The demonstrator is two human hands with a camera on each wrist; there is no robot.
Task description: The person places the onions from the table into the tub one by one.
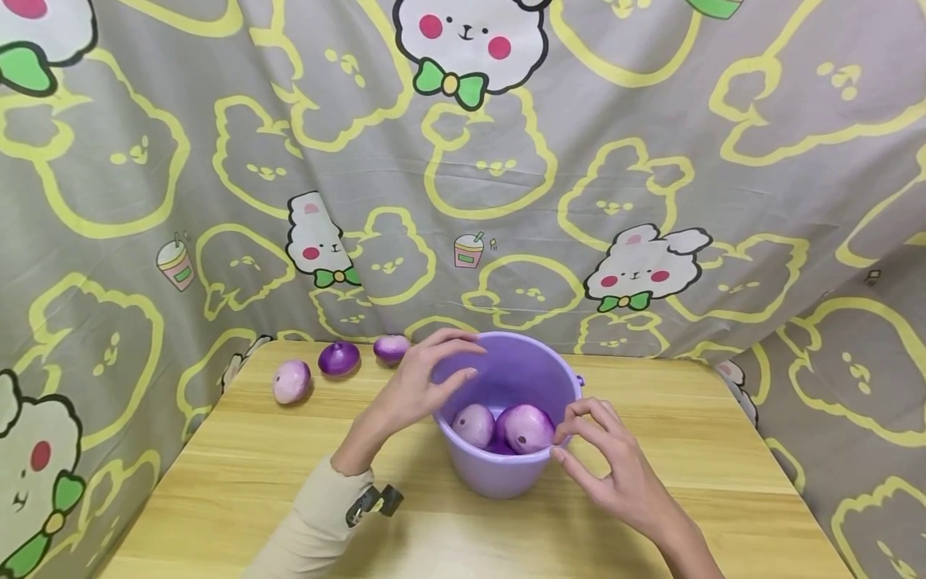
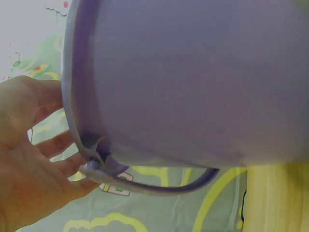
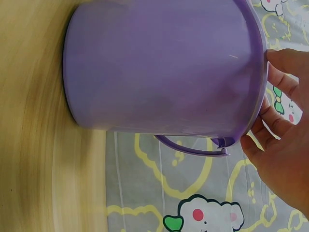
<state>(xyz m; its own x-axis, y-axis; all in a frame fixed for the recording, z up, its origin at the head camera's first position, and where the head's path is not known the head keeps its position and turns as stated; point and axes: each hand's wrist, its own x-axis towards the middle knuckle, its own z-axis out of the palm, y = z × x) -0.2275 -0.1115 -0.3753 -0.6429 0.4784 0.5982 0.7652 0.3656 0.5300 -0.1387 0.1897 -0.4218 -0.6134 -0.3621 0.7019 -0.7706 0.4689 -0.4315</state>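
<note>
A purple bucket stands on the wooden table between both hands. Inside it lie a pale purple onion, a pinkish-purple onion and darker purple below, partly hidden. My left hand reaches over the bucket's left rim, thumb and fingers spread apart with no onion between them. In the left wrist view, those fingers pass behind the rim near the handle. At the opposite side, my right hand has its fingers curved at the rim; in the right wrist view the thumb and fingertips grip the rim's edge.
Three more purple onions sit toward the table's back left: a pale one, a dark one and a two-toned one. A patterned grey curtain hangs behind the table and along its sides.
</note>
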